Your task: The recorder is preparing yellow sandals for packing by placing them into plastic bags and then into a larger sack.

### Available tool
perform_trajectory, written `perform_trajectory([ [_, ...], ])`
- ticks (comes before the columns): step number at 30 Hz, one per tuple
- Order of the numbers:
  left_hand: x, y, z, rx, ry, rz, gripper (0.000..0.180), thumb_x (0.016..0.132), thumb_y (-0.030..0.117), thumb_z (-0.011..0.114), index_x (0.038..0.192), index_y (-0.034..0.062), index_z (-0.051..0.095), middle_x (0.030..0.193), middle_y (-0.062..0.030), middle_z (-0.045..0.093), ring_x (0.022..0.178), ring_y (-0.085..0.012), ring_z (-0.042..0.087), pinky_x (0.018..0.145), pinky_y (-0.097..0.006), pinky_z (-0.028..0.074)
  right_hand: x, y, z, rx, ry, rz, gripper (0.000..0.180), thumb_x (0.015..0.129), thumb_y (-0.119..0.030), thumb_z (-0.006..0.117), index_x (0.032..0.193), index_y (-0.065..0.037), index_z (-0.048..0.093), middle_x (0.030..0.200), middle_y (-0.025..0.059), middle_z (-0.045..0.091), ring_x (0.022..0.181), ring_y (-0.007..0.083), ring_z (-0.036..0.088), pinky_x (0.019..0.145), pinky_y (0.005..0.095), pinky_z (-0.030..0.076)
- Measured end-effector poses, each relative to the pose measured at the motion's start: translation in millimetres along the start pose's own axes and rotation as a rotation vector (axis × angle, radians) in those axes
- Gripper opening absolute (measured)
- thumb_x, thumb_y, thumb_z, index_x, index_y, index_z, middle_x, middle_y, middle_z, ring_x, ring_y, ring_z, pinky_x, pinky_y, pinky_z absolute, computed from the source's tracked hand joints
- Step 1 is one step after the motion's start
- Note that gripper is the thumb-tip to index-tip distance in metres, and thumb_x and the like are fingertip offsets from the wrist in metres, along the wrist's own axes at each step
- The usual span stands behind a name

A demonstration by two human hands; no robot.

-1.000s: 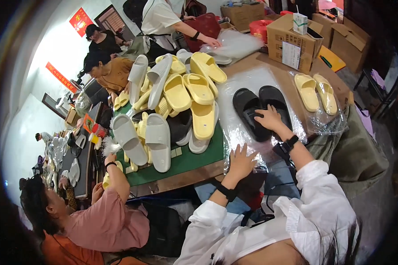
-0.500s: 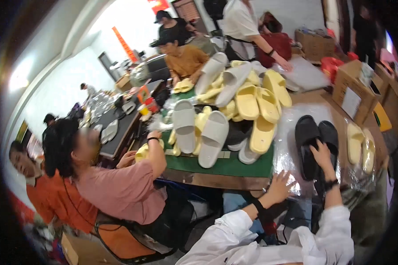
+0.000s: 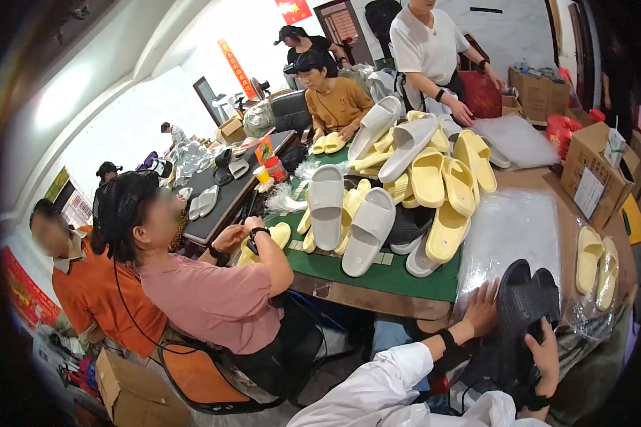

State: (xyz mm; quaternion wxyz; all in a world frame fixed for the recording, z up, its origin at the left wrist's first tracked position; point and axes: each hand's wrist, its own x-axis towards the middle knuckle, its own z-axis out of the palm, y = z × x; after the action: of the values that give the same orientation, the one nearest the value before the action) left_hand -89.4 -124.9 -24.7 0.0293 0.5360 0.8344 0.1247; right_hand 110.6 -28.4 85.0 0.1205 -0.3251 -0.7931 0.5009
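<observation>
A pair of black slide slippers (image 3: 525,299) is tilted up over the table's near edge at the right, textured soles facing me. My right hand (image 3: 544,350) grips the pair at its lower end, the thumb against the sole. Beside the slippers, my left hand (image 3: 481,310) lies with fingers stretched out on the near edge of the clear plastic bags (image 3: 507,235). A pair of yellow slippers (image 3: 597,267) rests on clear plastic to the right of the black pair.
A heap of yellow and grey slippers (image 3: 406,178) covers the green mat (image 3: 406,283) at centre. A cardboard box (image 3: 597,167) stands at the far right. At the left a co-worker in pink (image 3: 206,299) handles yellow slippers; others work across the table.
My right hand has lifted the black slippers off the plastic and brought them nearer, turning their soles toward me. My left hand has shifted slightly onto the bags. The view has swung a little.
</observation>
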Motion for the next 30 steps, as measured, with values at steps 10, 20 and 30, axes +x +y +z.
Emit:
perform_trajectory([
  [10, -30.6, -15.4, -44.2, 0.011, -0.316, 0.179, 0.077, 0.076, 0.051, 0.051, 0.138, 0.0103, 0.029, 0.143, -0.0226, 0.021, 0.131, -0.045, 0.012, 0.103, -0.061, 0.013, -7.6, -3.7, 1.1, -0.09, -0.119, -0.013, 0.072, 0.068, -0.027, 0.074, 0.125, 0.006, 0.045, 0.131, 0.0272, 0.041, 0.128, 0.037, 0.031, 0.104, 0.0389, 0.026],
  [20, -27.3, -56.8, 7.2, -0.501, 0.138, 0.418, 0.064, 0.076, 0.036, 0.057, 0.131, 0.0088, 0.04, 0.137, -0.0205, 0.033, 0.128, -0.0383, 0.026, 0.102, -0.056, 0.02, -10.5, -3.7, 8.9, 0.059, -0.174, -0.046, 0.072, 0.065, -0.026, 0.077, 0.119, 0.01, 0.046, 0.123, 0.027, 0.046, 0.118, 0.0333, 0.042, 0.099, 0.037, 0.032],
  [30, -57.4, -50.0, -9.6, -0.061, -0.063, 0.297, 0.061, 0.077, 0.025, 0.057, 0.13, 0.0023, 0.039, 0.139, -0.0215, 0.028, 0.131, -0.0382, 0.023, 0.103, -0.052, 0.024, -14.7, 2.2, 5.7, 0.106, -0.107, -0.17, 0.064, 0.063, -0.028, 0.077, 0.105, 0.012, 0.049, 0.094, 0.0153, 0.051, 0.092, 0.0208, 0.047, 0.084, 0.0309, 0.037],
])
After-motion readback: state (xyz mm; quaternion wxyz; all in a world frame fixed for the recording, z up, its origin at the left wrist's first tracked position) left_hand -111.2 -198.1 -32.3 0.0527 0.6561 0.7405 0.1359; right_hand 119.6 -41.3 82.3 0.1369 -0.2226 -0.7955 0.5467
